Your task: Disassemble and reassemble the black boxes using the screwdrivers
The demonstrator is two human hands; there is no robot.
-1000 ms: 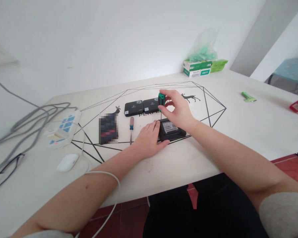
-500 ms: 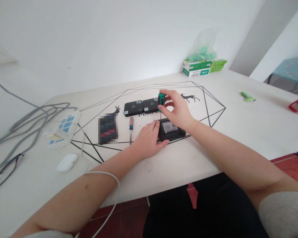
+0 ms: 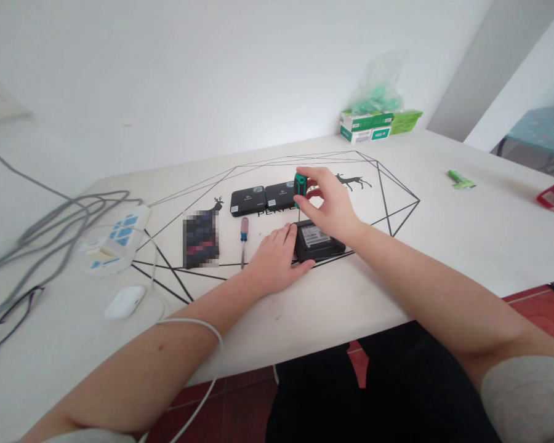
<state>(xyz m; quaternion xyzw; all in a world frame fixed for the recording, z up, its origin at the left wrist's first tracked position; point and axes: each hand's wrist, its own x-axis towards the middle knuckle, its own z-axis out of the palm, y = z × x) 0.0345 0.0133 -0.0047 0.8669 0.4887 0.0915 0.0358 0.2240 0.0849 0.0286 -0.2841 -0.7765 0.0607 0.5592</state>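
"Barely anything had moved in the head view since the earlier frame."

"What was in the right hand?"

"It gripped a green-and-black screwdriver between thumb and fingers, handle upright, thin shaft down at the far left corner of a black device. I couldn't tell whether the tip touched."

"And the left hand?"

"Flattened out, thumb spread away, fingertips at the device's left edge."

"Where did the device sit?"

"On the white table, label up, nearer the person than two black boxes lying side by side. Another screwdriver lay just left of that hand."
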